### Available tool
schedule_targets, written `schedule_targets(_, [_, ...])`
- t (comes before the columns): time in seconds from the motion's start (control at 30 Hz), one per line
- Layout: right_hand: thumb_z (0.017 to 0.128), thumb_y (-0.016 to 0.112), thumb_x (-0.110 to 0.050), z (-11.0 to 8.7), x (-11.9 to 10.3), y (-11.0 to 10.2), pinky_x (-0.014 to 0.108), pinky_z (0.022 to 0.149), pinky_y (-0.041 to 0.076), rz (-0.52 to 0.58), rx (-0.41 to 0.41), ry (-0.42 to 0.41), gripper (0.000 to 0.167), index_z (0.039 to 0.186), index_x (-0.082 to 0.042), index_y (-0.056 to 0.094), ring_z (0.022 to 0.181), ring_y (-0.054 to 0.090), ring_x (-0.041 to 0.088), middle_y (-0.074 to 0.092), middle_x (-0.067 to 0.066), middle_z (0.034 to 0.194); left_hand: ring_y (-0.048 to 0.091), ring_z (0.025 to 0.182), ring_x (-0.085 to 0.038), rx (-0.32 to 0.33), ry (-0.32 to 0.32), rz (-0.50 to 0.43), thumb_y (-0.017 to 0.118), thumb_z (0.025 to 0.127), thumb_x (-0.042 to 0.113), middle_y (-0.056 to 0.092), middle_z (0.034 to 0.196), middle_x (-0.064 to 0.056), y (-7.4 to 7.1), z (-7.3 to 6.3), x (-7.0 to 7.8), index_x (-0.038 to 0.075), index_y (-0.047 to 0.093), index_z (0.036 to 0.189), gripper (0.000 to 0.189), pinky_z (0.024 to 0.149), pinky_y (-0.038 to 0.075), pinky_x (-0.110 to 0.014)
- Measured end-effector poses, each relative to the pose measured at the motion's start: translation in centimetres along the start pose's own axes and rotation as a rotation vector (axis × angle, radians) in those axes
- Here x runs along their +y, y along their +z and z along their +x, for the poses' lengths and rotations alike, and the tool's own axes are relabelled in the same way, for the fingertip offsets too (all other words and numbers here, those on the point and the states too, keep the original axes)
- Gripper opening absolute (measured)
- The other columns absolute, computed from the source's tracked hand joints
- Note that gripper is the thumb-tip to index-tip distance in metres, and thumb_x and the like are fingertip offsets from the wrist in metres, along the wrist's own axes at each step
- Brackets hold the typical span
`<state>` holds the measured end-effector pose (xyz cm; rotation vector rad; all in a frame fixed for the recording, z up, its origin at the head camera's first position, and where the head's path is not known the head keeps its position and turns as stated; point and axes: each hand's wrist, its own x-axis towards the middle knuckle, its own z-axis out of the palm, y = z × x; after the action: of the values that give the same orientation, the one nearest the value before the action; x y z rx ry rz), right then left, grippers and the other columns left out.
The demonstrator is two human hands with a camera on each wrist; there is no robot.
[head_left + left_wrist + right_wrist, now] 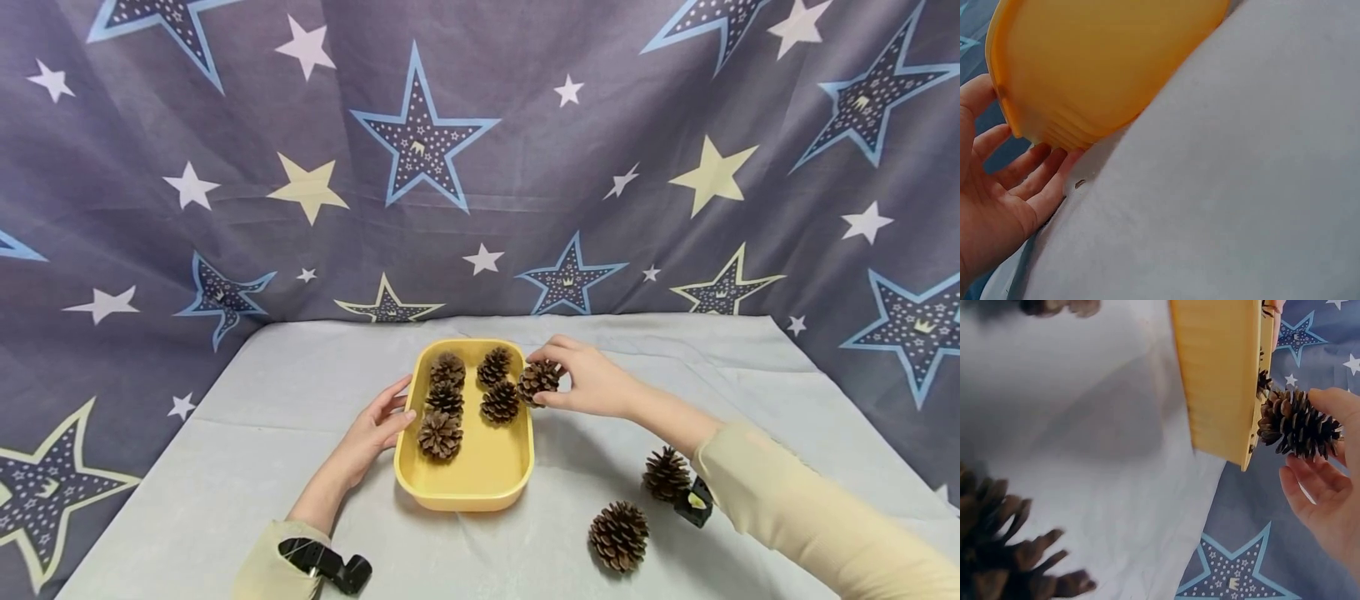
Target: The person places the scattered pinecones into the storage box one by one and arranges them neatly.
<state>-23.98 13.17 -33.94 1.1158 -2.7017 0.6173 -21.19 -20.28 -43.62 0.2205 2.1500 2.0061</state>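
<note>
My right hand (588, 379) pinches a pine cone (538, 382) between thumb and fingers, right at the right rim of a yellow plastic tub (480, 471). In the right wrist view this cone (1299, 424) overlaps the tub's upper edge. At the tub's left side, my left hand (375, 429) holds the wall, thumb at the rim and fingers against the outside (1054, 119). Inside, three pine cones stand in a column along the left, the front one (440, 436) nearest me. Two more, including a lower one (500, 402), sit toward the right.
Two pine cones lie on the pale cloth-covered table (315, 358) at the right: one (618, 537) near the front, another (666, 475) beside my right forearm. A dark star-patterned curtain (525, 167) hangs behind the table. Black camera mounts (326, 565) are worn on both wrists.
</note>
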Motion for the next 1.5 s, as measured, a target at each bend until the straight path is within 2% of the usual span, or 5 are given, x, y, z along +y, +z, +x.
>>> schedule_targets(0.17, [0.074,0.07,-0.037,0.5,-0.7,0.1,0.03,0.082,0.051,0.006,0.001,-0.014,0.051,0.117,-0.014,0.058,0.092,0.054,0.011,0.057,-0.002,0.105,0.048,0.113,-0.029,-0.003,-0.003,0.005,0.055,0.09,0.024,0.037,0.136,-0.016,0.0,0.0,0.0,0.026,0.027,0.143,0.06,0.087,0.052,-0.037])
schedule_targets(0.47, [0.077,0.069,-0.04,1.3,-1.8,0.6,0.023,0.071,0.051,0.034,-0.032,-0.052,0.049,0.116,-0.012,0.058,0.083,0.055,0.01,0.058,-0.001,0.105,0.047,0.115,-0.03,-0.004,-0.002,0.004,0.055,0.09,0.024,0.037,0.136,-0.017,0.0,0.0,0.0,0.026,0.027,0.143,0.059,0.087,0.052,-0.038])
schedule_targets(0.7, [0.076,0.07,-0.038,1.7,-2.6,1.5,0.028,0.082,0.05,0.028,-0.043,-0.082,0.048,0.115,-0.012,0.058,0.093,0.055,0.011,0.06,-0.001,0.109,0.048,0.113,-0.028,-0.005,-0.003,0.001,0.055,0.09,0.024,0.037,0.136,-0.016,-0.1,0.0,-0.1,0.026,0.027,0.143,0.06,0.087,0.052,-0.037])
schedule_targets(0.97, [0.076,0.069,-0.039,1.5,-3.0,2.6,0.028,0.088,0.049,0.053,-0.126,-0.066,0.048,0.114,-0.011,0.057,0.099,0.056,0.013,0.06,-0.001,0.112,0.049,0.112,-0.028,-0.002,0.001,-0.004,0.055,0.09,0.023,0.037,0.136,-0.017,0.0,0.0,0.0,0.025,0.027,0.143,0.06,0.086,0.052,-0.038])
schedule_targets(1.5, [0.072,0.073,-0.039,1.1,-3.1,4.6,0.035,0.091,0.045,-0.02,-0.168,-0.098,0.044,0.106,-0.014,0.06,0.094,0.056,0.015,0.058,-0.002,0.106,0.049,0.113,-0.03,0.001,0.004,0.004,0.055,0.09,0.023,0.037,0.136,-0.017,0.0,0.1,-0.2,0.025,0.027,0.143,0.06,0.086,0.052,-0.037])
